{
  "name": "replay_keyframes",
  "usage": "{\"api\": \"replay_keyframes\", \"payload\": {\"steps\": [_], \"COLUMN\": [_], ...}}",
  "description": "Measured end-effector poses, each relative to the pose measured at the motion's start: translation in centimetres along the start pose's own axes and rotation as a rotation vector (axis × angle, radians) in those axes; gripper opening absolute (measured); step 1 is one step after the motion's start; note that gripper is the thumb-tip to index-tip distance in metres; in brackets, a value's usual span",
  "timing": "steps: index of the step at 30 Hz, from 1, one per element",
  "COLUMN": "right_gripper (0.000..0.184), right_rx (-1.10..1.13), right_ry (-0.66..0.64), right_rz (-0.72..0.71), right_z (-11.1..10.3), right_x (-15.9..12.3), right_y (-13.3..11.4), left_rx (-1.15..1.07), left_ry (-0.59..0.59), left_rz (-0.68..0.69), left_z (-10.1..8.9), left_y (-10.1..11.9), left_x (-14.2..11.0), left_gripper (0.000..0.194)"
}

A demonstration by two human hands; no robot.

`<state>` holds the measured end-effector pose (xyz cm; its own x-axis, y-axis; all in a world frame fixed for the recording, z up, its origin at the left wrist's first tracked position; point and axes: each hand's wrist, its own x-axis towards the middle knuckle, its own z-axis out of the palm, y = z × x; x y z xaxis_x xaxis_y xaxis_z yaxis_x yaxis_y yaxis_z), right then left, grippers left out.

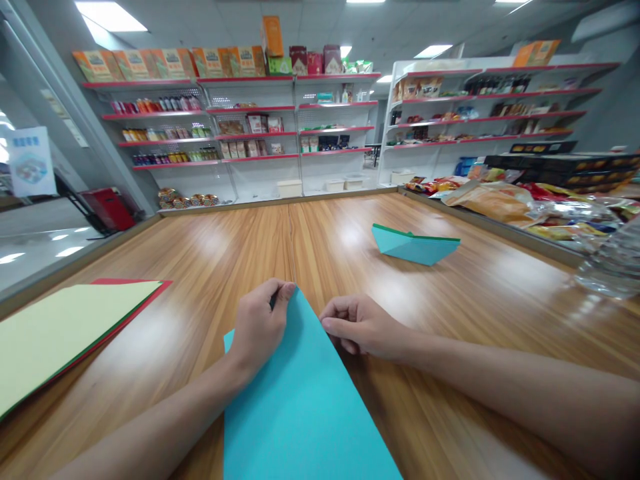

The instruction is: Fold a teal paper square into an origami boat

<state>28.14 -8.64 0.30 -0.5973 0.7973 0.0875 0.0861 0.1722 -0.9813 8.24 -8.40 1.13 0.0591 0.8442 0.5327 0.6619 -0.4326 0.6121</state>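
A sheet of turquoise paper [305,400] lies in front of me on the wooden table, its far end narrowing to a point. My left hand [263,320] pinches the paper near that tip, thumb on top, and a small corner of paper shows to the left of the wrist. With thumb and fingers closed on the slanting right edge, my right hand [365,327] grips the same sheet; its lower fingers are partly hidden. Beyond the right hand stands a folded paper boat [417,245], turquoise with a green rim.
On the left lies a stack of coloured paper [75,313], pale yellow on top with green and red beneath. Snack packets [520,203] and clear plastic [613,260] sit along the right edge of the table [215,247]. Stocked shelves [250,133] line the back.
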Motion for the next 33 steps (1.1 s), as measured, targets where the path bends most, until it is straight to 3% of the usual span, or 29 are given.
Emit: {"api": "replay_keyframes", "payload": {"steps": [13, 25, 33], "right_gripper": [0.021, 0.041, 0.041], "right_rx": [0.058, 0.03, 0.073], "right_ry": [-0.007, -0.115, -0.13], "right_rz": [0.079, 0.12, 0.074], "right_z": [-0.1, -0.5, -0.8], "right_x": [0.0, -0.2, -0.2], "right_y": [-0.5, -0.8, -0.3], "left_rx": [0.018, 0.037, 0.033], "left_ry": [0.172, 0.219, 0.251], "left_rz": [-0.133, -0.155, -0.178], "left_z": [-0.7, -1.4, -1.5], "left_y": [-1.5, -2.3, -2.3], "left_x": [0.8, 0.9, 1.0], "left_gripper": [0.032, 0.034, 0.034]}}
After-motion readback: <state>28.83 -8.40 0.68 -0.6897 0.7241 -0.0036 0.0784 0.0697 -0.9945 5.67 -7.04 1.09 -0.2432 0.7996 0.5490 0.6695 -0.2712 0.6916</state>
